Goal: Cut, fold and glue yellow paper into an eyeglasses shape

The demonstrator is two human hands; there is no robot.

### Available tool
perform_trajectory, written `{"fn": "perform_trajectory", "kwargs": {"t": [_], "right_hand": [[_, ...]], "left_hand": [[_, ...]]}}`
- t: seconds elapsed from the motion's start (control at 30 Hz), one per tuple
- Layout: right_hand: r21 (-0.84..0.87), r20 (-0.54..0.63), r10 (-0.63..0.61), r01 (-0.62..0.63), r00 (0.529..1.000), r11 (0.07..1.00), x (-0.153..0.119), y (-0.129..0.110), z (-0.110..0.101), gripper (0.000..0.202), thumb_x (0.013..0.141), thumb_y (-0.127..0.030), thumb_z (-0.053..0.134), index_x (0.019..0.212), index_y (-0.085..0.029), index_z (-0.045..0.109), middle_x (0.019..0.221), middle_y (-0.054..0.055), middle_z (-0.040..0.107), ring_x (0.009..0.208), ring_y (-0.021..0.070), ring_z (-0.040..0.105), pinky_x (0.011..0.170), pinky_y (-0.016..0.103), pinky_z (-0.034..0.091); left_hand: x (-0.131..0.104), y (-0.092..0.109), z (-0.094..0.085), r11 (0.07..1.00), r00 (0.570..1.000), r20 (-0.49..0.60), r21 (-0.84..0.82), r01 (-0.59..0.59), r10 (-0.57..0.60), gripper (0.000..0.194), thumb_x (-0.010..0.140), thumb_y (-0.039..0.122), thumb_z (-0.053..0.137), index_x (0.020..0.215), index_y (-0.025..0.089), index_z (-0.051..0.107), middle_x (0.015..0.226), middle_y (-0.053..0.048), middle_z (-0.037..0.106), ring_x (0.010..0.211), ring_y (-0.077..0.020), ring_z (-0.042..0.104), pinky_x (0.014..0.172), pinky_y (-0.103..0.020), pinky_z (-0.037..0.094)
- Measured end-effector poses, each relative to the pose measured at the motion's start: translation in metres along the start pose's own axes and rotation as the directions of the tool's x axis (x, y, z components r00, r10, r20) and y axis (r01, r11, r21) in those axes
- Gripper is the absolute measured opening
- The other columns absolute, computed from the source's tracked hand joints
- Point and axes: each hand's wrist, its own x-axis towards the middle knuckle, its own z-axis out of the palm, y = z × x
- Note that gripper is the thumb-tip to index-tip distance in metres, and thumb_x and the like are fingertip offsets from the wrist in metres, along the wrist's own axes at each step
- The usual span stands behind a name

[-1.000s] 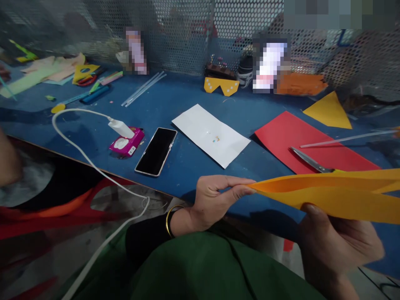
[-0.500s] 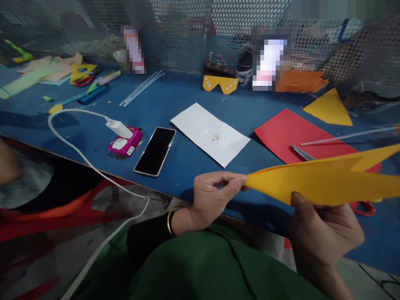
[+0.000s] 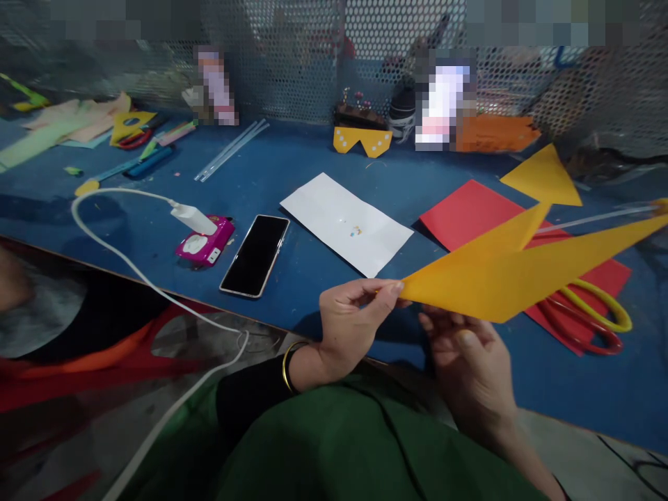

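My left hand (image 3: 352, 323) pinches the left tip of a folded sheet of yellow paper (image 3: 485, 278) between thumb and fingers. The sheet is held above the table, and its two pointed flaps spread apart towards the right. Just below its lower edge is my right hand (image 3: 472, 355), palm up, with fingers loosely curled and the thumb apart, gripping nothing. Some of its fingertips are close to the paper's underside; whether they touch it is unclear. Behind the yellow sheet, scissors with red and yellow handles (image 3: 600, 306) lie on red paper (image 3: 464, 209), their blades hidden.
On the blue table (image 3: 313, 271) lie white paper (image 3: 347, 223), a phone (image 3: 255, 256) and a purple socket adapter (image 3: 206, 243) with a white charger and cable. Yellow paper glasses (image 3: 362, 141) and a yellow triangle (image 3: 545, 175) sit farther back. Another person's arm (image 3: 13, 282) shows at left.
My right hand has let go of the yellow paper and moved left beneath it. The paper's flaps have opened wider, and the scissors' handles are more exposed. My left hand keeps its pinch.
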Motion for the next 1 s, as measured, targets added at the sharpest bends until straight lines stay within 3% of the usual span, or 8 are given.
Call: {"fn": "perform_trajectory", "kwargs": {"t": [0.13,0.27,0.4,0.73,0.9,1.0], "right_hand": [[0.042,0.113,0.090,-0.096,0.989,0.994,-0.004,0.009,0.021,0.026,0.060,-0.032,0.087,0.082,-0.026,0.075,0.083,0.000,0.073,0.078,0.0150,0.065,0.072,0.030,0.052],[0.069,0.075,0.101,-0.106,0.992,0.992,0.000,0.014,0.037,0.017,0.066,-0.033,0.086,0.079,-0.028,0.076,0.079,-0.004,0.074,0.077,0.0119,0.064,0.082,0.031,0.051],[0.109,0.025,0.101,-0.103,0.995,0.989,0.002,0.015,0.042,0.019,0.063,-0.031,0.088,0.077,-0.027,0.076,0.078,-0.005,0.074,0.074,0.0103,0.063,0.077,0.028,0.051],[0.176,-0.044,0.192,-0.182,0.980,0.967,0.002,0.008,0.038,0.025,0.058,-0.035,0.090,0.067,-0.021,0.071,0.068,-0.004,0.066,0.063,0.0079,0.058,0.069,0.024,0.054],[0.170,-0.105,0.172,-0.153,0.979,0.973,0.007,0.004,0.025,0.030,0.063,-0.035,0.090,0.077,-0.018,0.070,0.070,-0.004,0.064,0.059,0.0052,0.055,0.060,0.019,0.052],[0.191,-0.167,0.171,-0.138,0.971,0.972,0.010,0.001,0.019,0.037,0.057,-0.034,0.093,0.079,-0.017,0.069,0.068,-0.006,0.062,0.057,0.0040,0.055,0.059,0.017,0.053]], "left_hand": [[-0.005,-0.001,0.005,0.997,0.997,0.057,0.054,-0.056,0.052,0.005,0.083,0.023,0.075,0.081,0.021,0.080,0.078,-0.002,0.079,0.068,-0.0142,0.075,0.066,-0.022,0.062],[-0.006,-0.003,0.004,0.995,0.993,0.088,0.060,-0.084,0.078,0.007,0.083,0.021,0.074,0.083,0.023,0.080,0.087,-0.002,0.080,0.079,-0.0148,0.076,0.077,-0.024,0.062],[-0.005,-0.006,0.001,0.999,0.996,0.084,0.024,-0.021,0.018,0.006,0.083,0.022,0.075,0.083,0.023,0.081,0.085,-0.001,0.080,0.073,-0.0118,0.074,0.072,-0.021,0.061],[-0.004,-0.001,0.000,0.999,0.997,0.065,-0.019,0.047,-0.046,0.004,0.079,0.022,0.077,0.076,0.023,0.080,0.077,0.000,0.079,0.068,-0.0118,0.073,0.069,-0.022,0.062],[-0.005,-0.003,-0.004,0.997,0.996,0.034,0.009,0.078,-0.078,0.008,0.080,0.028,0.077,0.076,0.022,0.079,0.072,-0.001,0.078,0.065,-0.0131,0.073,0.067,-0.023,0.062],[-0.007,-0.006,-0.008,0.996,0.996,0.023,0.011,0.085,-0.085,0.011,0.081,0.032,0.078,0.078,0.022,0.080,0.072,-0.001,0.077,0.065,-0.0132,0.073,0.066,-0.023,0.062]]}}
